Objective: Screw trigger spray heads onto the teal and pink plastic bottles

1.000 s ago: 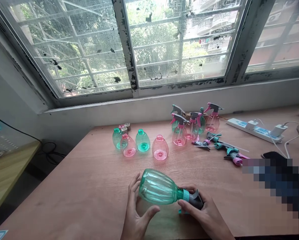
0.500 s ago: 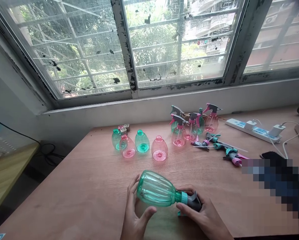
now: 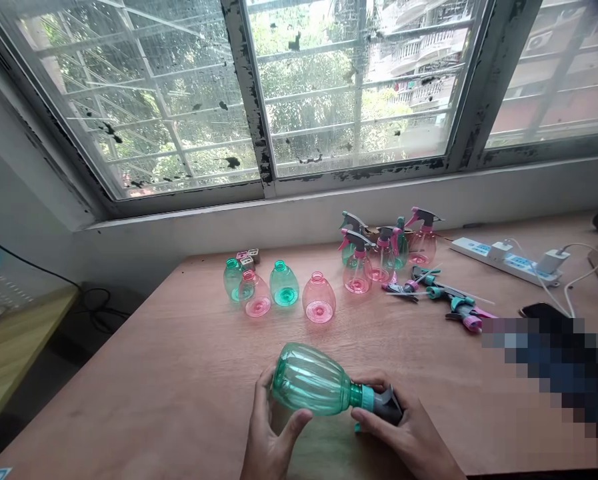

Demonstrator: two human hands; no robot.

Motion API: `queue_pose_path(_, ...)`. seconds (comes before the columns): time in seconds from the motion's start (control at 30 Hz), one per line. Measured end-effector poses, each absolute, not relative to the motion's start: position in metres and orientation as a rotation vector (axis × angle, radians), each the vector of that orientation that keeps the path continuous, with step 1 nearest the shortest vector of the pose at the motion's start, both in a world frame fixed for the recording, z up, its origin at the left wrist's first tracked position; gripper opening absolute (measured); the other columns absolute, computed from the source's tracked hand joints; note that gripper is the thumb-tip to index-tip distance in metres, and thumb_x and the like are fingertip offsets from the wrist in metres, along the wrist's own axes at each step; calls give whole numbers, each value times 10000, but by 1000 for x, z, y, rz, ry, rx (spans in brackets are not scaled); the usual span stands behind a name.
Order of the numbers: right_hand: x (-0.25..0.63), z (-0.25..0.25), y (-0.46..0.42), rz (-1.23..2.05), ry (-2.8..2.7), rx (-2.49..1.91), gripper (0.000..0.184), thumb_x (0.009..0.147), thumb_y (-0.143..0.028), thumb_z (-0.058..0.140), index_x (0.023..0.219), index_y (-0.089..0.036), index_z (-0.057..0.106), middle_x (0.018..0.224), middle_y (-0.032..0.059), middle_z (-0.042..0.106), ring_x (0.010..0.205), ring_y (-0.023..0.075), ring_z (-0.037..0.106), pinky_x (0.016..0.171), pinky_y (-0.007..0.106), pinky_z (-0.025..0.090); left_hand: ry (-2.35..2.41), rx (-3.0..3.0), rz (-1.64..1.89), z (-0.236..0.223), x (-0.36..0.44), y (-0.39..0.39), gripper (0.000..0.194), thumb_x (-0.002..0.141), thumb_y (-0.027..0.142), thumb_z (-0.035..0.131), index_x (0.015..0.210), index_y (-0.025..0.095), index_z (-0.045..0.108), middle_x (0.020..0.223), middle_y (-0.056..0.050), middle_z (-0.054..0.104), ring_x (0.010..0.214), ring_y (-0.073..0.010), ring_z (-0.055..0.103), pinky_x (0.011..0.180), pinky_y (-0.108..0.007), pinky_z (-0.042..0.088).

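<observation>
A green clear spray bottle [image 3: 311,380] lies sideways in the air over the near part of the table, its base to the left. My left hand [image 3: 273,427] is curved round the base, fingers behind it and thumb at its lower side. The dark grey and teal trigger head [image 3: 386,403] sits on the neck at the right end. My right hand [image 3: 403,427] is closed round this head and neck, thumb in front; part of the trigger is hidden under the hand.
Open-topped green bottles [image 3: 283,285] and pink bottles [image 3: 319,299] stand beyond my hands. Farther right are several bottles with trigger heads [image 3: 359,263], loose trigger heads [image 3: 459,308], a power strip [image 3: 506,261] and a phone [image 3: 549,312]. Small blocks [image 3: 249,259] sit near the wall.
My left fingers have curled a little closer round the bottle's base. The bottle has dipped very slightly; the right hand's grip looks the same.
</observation>
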State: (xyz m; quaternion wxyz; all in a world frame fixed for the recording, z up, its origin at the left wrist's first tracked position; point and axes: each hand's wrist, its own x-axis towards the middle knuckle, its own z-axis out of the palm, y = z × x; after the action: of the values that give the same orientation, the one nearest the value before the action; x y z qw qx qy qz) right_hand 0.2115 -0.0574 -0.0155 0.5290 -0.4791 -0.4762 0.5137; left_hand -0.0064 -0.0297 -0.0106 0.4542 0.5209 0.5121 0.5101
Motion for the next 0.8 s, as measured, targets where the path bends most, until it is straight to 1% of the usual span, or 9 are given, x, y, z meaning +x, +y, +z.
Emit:
queue_pose_path(0.07, 211, -15, -58, 1226, -1131, -1146, 358, 751, -468, 787, 995, -211, 734, 900, 46, 722, 785, 236, 660, 677, 322, 569, 1247, 1295, 1244, -10, -6, -29, 688, 720, 502, 796, 1285, 235, 510, 1253, -102, 671, 1220, -343, 605, 1048, -437, 483)
queue_pose_path(0.17, 211, -15, -59, 1250, -1080, -1164, 352, 783, -467, 761, 1010, -200, 729, 733, 6, 692, 659, 205, 655, 644, 312, 531, 1260, 1358, 1243, -9, -4, -28, 609, 749, 442, 793, 1270, 267, 531, 1279, -70, 651, 1255, -317, 578, 1082, -426, 450)
queue_pose_path(0.23, 212, -15, -60, 1259, -1039, -1168, 356, 790, -470, 754, 1010, -191, 727, 654, -13, 666, 622, 201, 655, 640, 311, 515, 1285, 1361, 1288, -9, -3, -29, 594, 732, 429, 809, 1247, 280, 554, 1259, -55, 660, 1251, -313, 579, 1089, -425, 440)
queue_pose_path(0.33, 211, -14, -59, 1247, -1049, -1159, 341, 785, -457, 760, 994, -190, 723, 705, -4, 678, 645, 194, 645, 644, 301, 507, 1279, 1349, 1305, -11, -2, -30, 716, 642, 444, 869, 1256, 271, 545, 1258, -69, 664, 1242, -338, 580, 1097, -452, 421)
queue_pose_path(0.4, 211, -13, -59, 1237, -1103, -1153, 325, 782, -448, 764, 976, -193, 710, 785, 12, 684, 696, 196, 634, 649, 295, 508, 1261, 1326, 1283, -12, -2, -30, 779, 635, 461, 870, 1292, 256, 504, 1254, -88, 662, 1253, -353, 567, 1102, -472, 407)
queue_pose_path(0.47, 211, -14, -58, 1242, -1162, -1159, 319, 789, -451, 757, 962, -192, 689, 817, 18, 674, 723, 202, 628, 653, 298, 510, 1247, 1302, 1244, -11, -4, -30, 749, 685, 469, 836, 1303, 246, 477, 1228, -95, 669, 1251, -355, 569, 1091, -478, 416)
queue_pose_path(0.63, 213, -17, -56, 1269, -1165, -1177, 342, 818, -489, 719, 961, -182, 668, 731, -1, 651, 660, 201, 644, 653, 316, 511, 1289, 1382, 1205, -6, -3, -29, 643, 743, 424, 802, 1296, 271, 513, 1282, -77, 647, 1294, -339, 540, 1112, -455, 393)
queue_pose_path(0.7, 213, -17, -56, 1279, -1172, -1167, 341, 824, -488, 714, 969, -184, 661, 737, 2, 657, 670, 206, 650, 661, 319, 512, 1306, 1386, 1231, -6, -2, -30, 641, 733, 421, 806, 1291, 276, 524, 1270, -67, 656, 1284, -335, 545, 1118, -455, 379)
queue_pose_path(0.8, 214, -18, -56, 1261, -1223, -1176, 337, 823, -484, 719, 975, -189, 662, 786, 13, 659, 714, 211, 642, 671, 318, 509, 1288, 1367, 1227, -8, -2, -30, 732, 672, 445, 844, 1295, 253, 510, 1242, -81, 668, 1259, -353, 553, 1109, -474, 381)
